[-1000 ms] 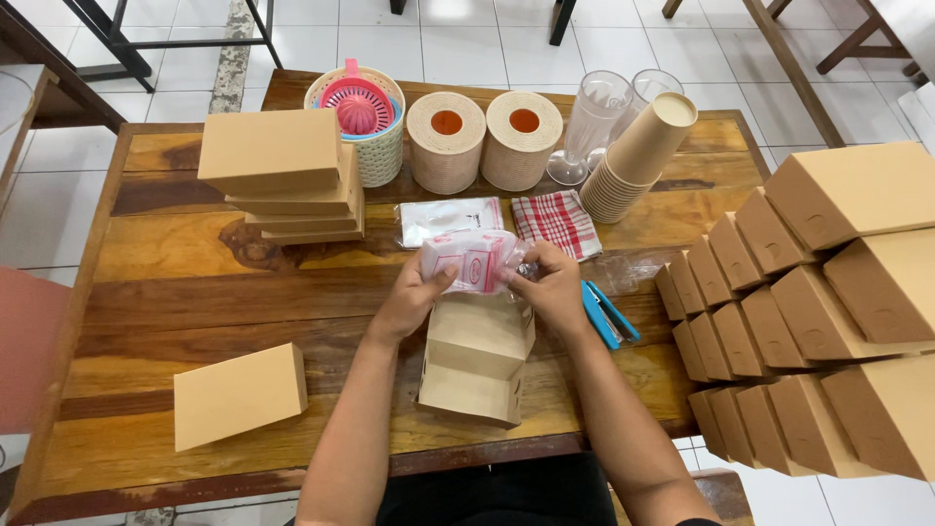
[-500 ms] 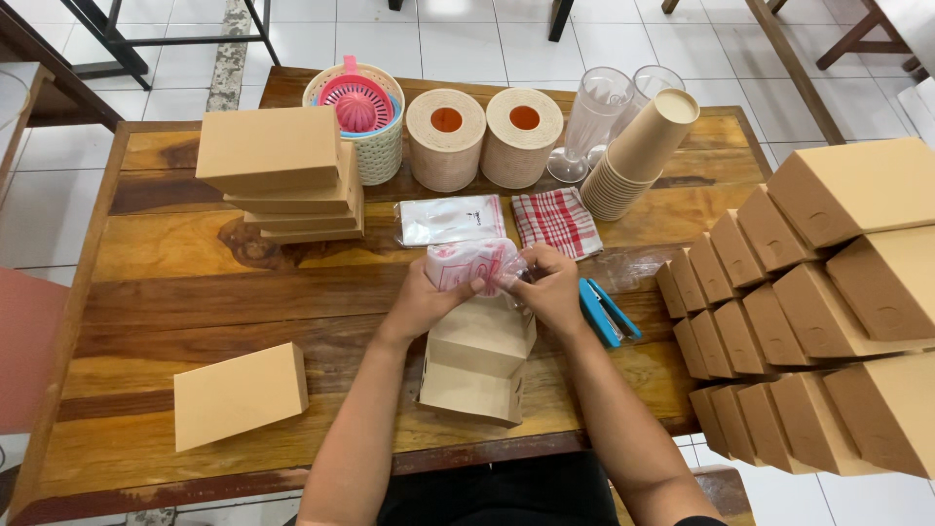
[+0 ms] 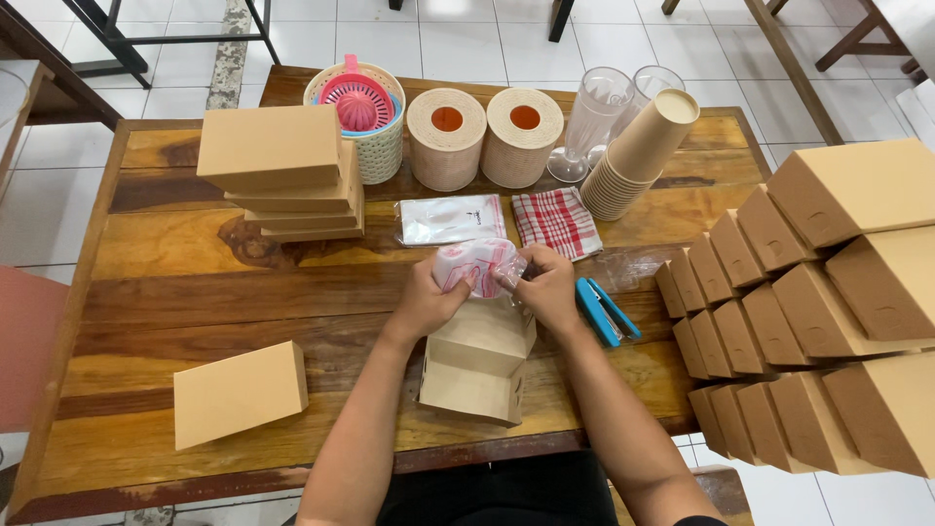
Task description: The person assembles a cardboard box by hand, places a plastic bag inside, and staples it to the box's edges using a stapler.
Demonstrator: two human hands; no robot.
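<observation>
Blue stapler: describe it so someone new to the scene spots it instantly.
On the wooden table, look just right of the person's right hand, between it and the rows of brown boxes. The stapler lies flat there, the only bright blue thing among tan cardboard.

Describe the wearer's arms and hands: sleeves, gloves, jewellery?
Both forearms are bare to the frame edge, with no sleeves showing. Left hand and right hand wear no gloves; no rings, watch or bracelets can be made out. Dark clothing shows at the lap.
</observation>
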